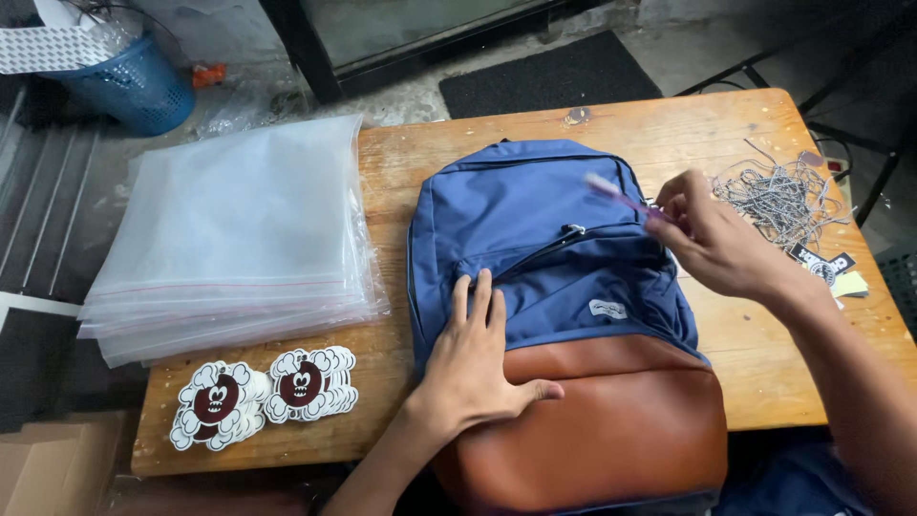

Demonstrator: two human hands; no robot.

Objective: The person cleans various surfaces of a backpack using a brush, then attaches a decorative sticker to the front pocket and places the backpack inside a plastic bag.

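Left hand: the left hand (pixel 475 368) lies flat and open on the backpack (pixel 564 315), fingers spread just below the front pocket zipper (pixel 573 230).
Right hand: the right hand (pixel 712 239) pinches a thin pink stick (pixel 621 198), blurred, over the bag's right edge.
Backpack: blue with a brown base, flat on the wooden table (pixel 755 363).
Containers: blue basket (pixel 134 86) far left, contents unclear.
Around: clear bags (pixel 229 229) left; 2 piles of stickers (pixel 263 394) near left; strings (pixel 778 196) right.

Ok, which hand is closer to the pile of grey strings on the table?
Right. The right hand is just beside the grey strings, holding a pink tool; the left hand rests flat on the backpack.
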